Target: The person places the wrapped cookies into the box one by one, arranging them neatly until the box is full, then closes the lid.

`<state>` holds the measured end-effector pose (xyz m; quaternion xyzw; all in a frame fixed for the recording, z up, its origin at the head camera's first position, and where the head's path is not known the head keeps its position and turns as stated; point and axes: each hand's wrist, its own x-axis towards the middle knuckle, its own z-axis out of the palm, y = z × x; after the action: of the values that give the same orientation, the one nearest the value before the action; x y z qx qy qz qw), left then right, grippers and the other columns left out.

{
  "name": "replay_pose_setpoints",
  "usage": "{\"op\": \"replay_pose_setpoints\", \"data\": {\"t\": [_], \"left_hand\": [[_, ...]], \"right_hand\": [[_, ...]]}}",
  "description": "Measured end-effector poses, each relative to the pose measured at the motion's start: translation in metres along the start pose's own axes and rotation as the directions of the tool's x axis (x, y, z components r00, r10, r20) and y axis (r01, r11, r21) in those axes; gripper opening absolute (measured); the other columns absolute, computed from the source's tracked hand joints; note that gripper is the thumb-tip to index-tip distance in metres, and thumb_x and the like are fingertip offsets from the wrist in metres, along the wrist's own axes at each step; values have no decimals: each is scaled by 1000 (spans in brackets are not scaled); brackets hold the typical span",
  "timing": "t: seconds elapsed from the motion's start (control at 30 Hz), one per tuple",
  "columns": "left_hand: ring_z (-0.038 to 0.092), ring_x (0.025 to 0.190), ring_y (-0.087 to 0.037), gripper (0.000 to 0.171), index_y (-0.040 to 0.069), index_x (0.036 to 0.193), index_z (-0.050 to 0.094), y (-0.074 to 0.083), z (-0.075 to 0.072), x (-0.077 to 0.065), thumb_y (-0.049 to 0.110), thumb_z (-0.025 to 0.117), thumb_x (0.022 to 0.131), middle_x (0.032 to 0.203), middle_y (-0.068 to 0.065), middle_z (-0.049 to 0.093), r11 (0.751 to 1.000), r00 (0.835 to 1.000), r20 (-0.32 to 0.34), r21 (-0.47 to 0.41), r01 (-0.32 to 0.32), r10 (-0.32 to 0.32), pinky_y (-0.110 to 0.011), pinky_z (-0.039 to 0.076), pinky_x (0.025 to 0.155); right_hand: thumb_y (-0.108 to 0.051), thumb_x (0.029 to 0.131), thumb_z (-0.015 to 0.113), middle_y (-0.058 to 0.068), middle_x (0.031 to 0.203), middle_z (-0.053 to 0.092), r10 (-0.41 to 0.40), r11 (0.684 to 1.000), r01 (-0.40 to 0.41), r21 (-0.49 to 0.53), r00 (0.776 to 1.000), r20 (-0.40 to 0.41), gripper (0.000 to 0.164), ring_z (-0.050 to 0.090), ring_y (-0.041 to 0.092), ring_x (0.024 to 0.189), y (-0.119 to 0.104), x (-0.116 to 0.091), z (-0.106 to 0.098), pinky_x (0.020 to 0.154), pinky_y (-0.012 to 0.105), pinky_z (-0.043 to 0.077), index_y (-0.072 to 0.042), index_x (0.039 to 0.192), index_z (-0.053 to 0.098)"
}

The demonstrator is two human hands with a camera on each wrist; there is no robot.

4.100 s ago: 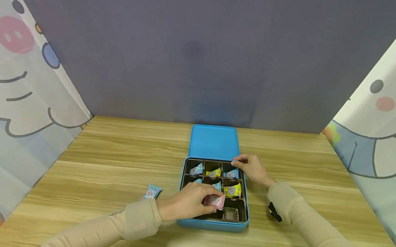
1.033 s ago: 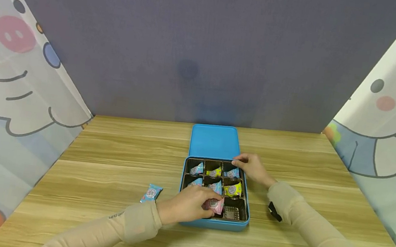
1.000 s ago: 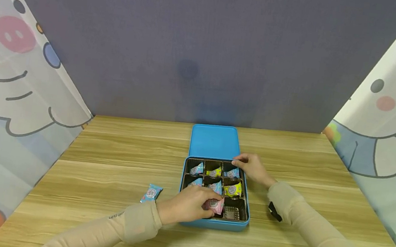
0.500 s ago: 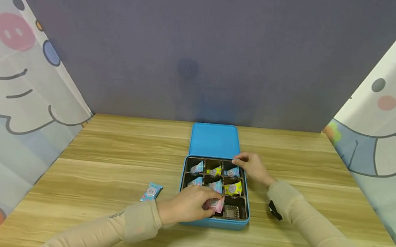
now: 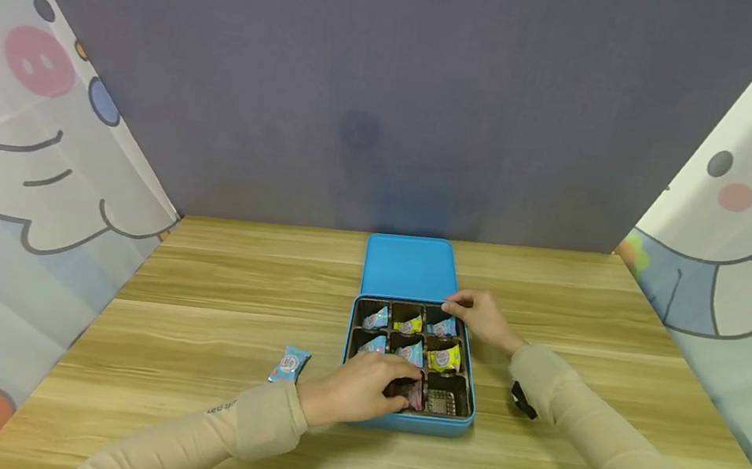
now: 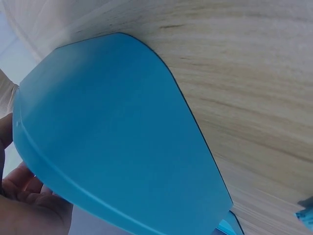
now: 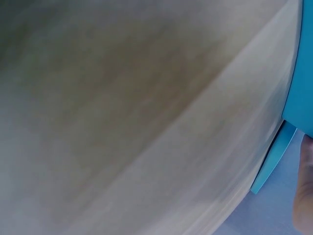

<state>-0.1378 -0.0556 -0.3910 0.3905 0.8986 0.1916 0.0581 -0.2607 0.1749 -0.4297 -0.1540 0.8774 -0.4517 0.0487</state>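
Observation:
A blue hinged box [image 5: 404,422] stands on the table, its dark divided tray holding blue and yellow wrapped candies. My left hand [image 5: 356,388] is over the front row, thumb and forefinger apart, with a pink wrapped candy [image 5: 415,395] low and shaded in the front middle compartment between them. In the left wrist view, the fingers [image 6: 24,188] show beyond the blue box wall [image 6: 122,132]. My right hand [image 5: 482,321] pinches the box's back right corner, by the lid hinge; one finger [image 7: 305,181] shows at that corner in the right wrist view.
The box's blue lid [image 5: 410,267] lies open towards the back. On the table [image 5: 212,340], left of the box, lies a loose blue wrapped candy [image 5: 290,364]. A grey panel [image 5: 394,94] rises behind the table, with cartoon-printed sheets at both sides.
The pink candy, held up between the left fingertips before, now sits lower and darker in the front middle compartment. The left hand has hardly moved; the right hand keeps its place.

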Motion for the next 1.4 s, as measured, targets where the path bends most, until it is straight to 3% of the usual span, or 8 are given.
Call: {"op": "replay_pose_setpoints", "data": {"t": [0.4, 0.7, 0.97, 1.1, 1.17, 1.27, 1.33, 1.4], "left_hand": [[39, 53, 1, 36, 12, 122, 60, -1, -2, -1, 19, 62, 86, 121, -1, 61, 1000, 1000, -22, -12, -12, 11, -15, 40, 65], [31, 40, 1, 36, 12, 121, 60, 0, -5, 0, 20, 63, 86, 119, -1, 62, 999, 1000, -25, -47, 6, -7, -14, 40, 59], [62, 76, -8, 37, 13, 122, 59, 1, -13, -5, 23, 63, 87, 120, -1, 62, 997, 999, -33, -62, 36, -38, -19, 48, 75], [63, 72, -12, 37, 13, 124, 58, 0, -16, -9, 22, 62, 88, 121, -1, 61, 993, 998, -33, -105, 55, -59, -21, 50, 75], [64, 86, -12, 37, 12, 123, 59, 0, -17, -11, 22, 62, 88, 120, 0, 62, 992, 997, -42, -113, 55, -60, -22, 50, 79], [64, 85, -14, 37, 11, 124, 58, -1, -20, -15, 19, 61, 88, 121, -1, 61, 989, 998, -42, -137, 48, -54, -22, 50, 77], [61, 102, -13, 37, 11, 124, 57, -2, -23, -18, 19, 61, 88, 122, -1, 60, 990, 998, -38, -135, 48, -53, -23, 50, 83], [62, 94, -11, 39, 12, 126, 56, -3, -26, -21, 19, 61, 88, 124, -2, 59, 989, 998, -32, -138, 53, -58, -22, 49, 79]], "right_hand": [[-22, 89, 61, 12, 103, 65, -7, 1000, 7, 8, 1000, -2, 22, 60, 25, 94, 1, 0, 0, 80, 36, 52, -6, 101, 68], [-21, 89, 60, 12, 102, 65, -10, 1000, 10, 11, 1000, -2, 22, 60, 25, 93, -1, 0, 0, 79, 36, 51, -5, 101, 68], [-20, 89, 60, 13, 103, 65, -18, 1000, 18, 8, 1000, -6, 24, 60, 26, 93, 0, -2, 0, 79, 37, 51, -2, 103, 68], [-20, 89, 61, 14, 102, 66, -28, 1000, 28, 2, 1000, -13, 23, 60, 27, 93, 0, -2, 0, 79, 36, 52, -2, 102, 68], [-20, 89, 61, 13, 102, 66, -25, 1000, 25, 4, 1000, -17, 22, 61, 26, 93, 0, -1, 0, 78, 36, 52, -3, 100, 69], [-21, 89, 61, 14, 103, 66, -26, 1000, 26, 5, 1000, -11, 22, 61, 26, 93, 0, -1, 0, 78, 36, 52, -3, 101, 69], [-21, 89, 61, 14, 103, 65, -16, 1000, 16, 10, 1000, -7, 23, 60, 26, 94, -1, -1, 0, 78, 36, 52, -3, 101, 68], [-21, 89, 60, 14, 104, 65, -14, 1000, 14, 8, 1000, -1, 23, 60, 27, 95, -2, -1, 0, 80, 36, 51, -3, 103, 68]]}}
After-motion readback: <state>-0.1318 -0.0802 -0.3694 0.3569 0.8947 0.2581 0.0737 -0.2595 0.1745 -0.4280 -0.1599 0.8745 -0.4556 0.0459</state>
